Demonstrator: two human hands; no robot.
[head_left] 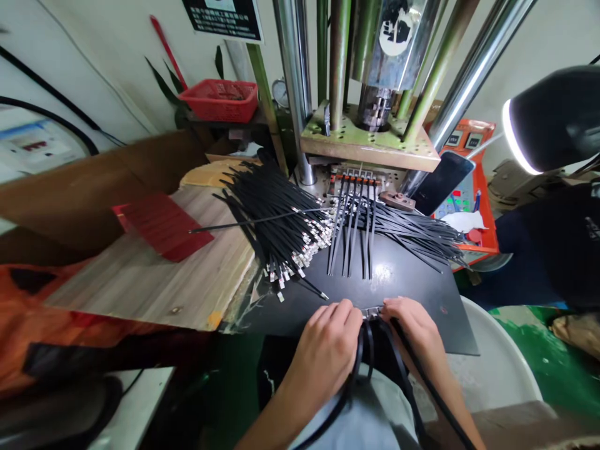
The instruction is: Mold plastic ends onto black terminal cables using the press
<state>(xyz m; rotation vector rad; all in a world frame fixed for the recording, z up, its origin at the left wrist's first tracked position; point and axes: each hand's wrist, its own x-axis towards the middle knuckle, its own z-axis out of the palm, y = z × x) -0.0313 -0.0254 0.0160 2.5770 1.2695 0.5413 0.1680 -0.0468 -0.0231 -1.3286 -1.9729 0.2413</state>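
At the near edge of the dark metal plate (394, 262), my left hand (330, 340) and my right hand (415, 328) close around opposite ends of a small metal bar (372, 312). Several flat black cables (370, 353) run down from the bar toward my lap; how they are fixed to it is partly covered by my fingers. Beyond my hands, several black cables (349, 244) lie side by side with their far ends in a fixture (359, 180) under the press. A large pile of black cables with metal connector ends (276, 212) lies to the left.
Another bundle of black cables (417, 231) spreads rightward. The press's upper plate (370, 147) hangs above the fixture. A wooden board (154, 275) carrying a red card (164, 225) stands left. An orange control box (482, 206), a phone (443, 181) and a lamp (553, 122) are right.
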